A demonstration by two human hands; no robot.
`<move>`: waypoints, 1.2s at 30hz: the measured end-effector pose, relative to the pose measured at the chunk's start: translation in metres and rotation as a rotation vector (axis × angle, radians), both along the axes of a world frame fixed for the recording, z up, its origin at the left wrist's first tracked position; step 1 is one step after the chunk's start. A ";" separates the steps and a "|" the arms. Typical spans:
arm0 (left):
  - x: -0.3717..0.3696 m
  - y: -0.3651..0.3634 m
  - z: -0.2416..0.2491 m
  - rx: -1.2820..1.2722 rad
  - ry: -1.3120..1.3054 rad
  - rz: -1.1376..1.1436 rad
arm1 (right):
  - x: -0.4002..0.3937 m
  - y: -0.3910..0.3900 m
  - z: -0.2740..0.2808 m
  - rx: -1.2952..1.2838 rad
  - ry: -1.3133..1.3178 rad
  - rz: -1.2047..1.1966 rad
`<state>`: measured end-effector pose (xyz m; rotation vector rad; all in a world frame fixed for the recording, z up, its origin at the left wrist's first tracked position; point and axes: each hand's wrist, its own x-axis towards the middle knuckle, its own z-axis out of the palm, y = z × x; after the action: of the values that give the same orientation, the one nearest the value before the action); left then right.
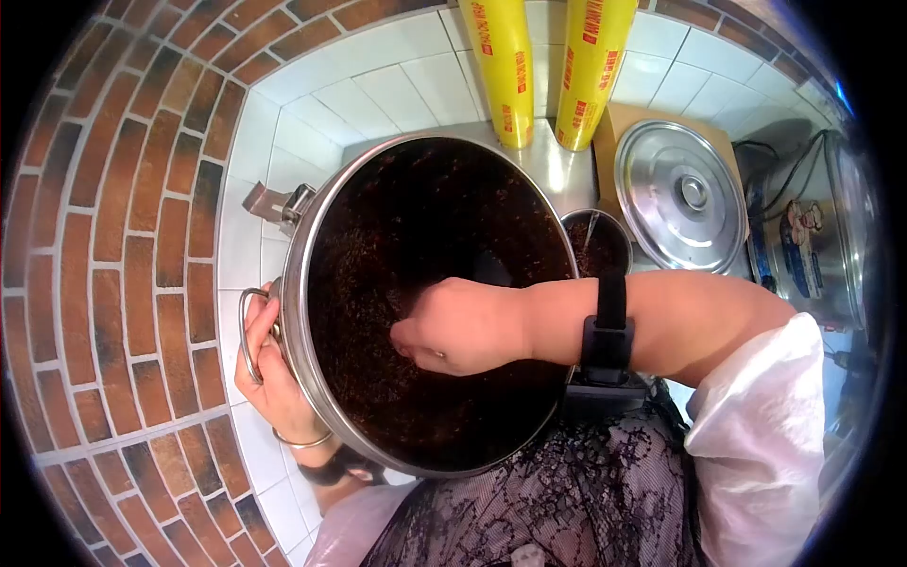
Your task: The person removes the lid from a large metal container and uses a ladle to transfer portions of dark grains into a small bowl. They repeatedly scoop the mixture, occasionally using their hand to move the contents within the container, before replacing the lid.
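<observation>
A large round steel pot [294, 302] holds dark brown-black liquid [425, 208] with many small reddish bits on its surface. My left hand [274, 378] is wrapped around the loop handle [247, 326] on the pot's left side. Reaching in over the rim from the right, my right hand [463, 326] is closed in a fist above or at the liquid, near the middle of the pot. Whatever its fingers hold, if anything, is hidden beneath the hand. A metal clasp [269, 201] sticks out from the pot's upper left side.
Two yellow wrap rolls [501, 71] stand behind the pot. A smaller container [619, 236] of dark contents, with a utensil in it, sits close on the right. Beyond are a steel lid [675, 189] and another steel pot [822, 236]. A brick-patterned wall [132, 265] rises at left.
</observation>
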<state>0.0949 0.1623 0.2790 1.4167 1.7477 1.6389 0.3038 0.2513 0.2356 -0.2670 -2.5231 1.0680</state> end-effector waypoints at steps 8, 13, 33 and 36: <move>0.002 -0.002 0.000 0.016 -0.004 -0.023 | -0.001 -0.005 -0.007 -0.310 0.075 -0.099; 0.005 -0.002 0.003 0.007 0.024 0.012 | 0.003 -0.006 -0.001 -0.433 0.069 -0.102; -0.001 -0.001 0.000 0.030 -0.057 -0.024 | 0.037 -0.007 0.015 -1.249 0.137 -0.203; 0.000 -0.001 0.000 0.031 -0.054 -0.012 | 0.045 -0.009 0.027 -1.224 0.097 -0.272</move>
<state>0.0946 0.1611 0.2788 1.3813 1.6880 1.6885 0.3486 0.2426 0.2627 -0.7990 -1.3717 2.2543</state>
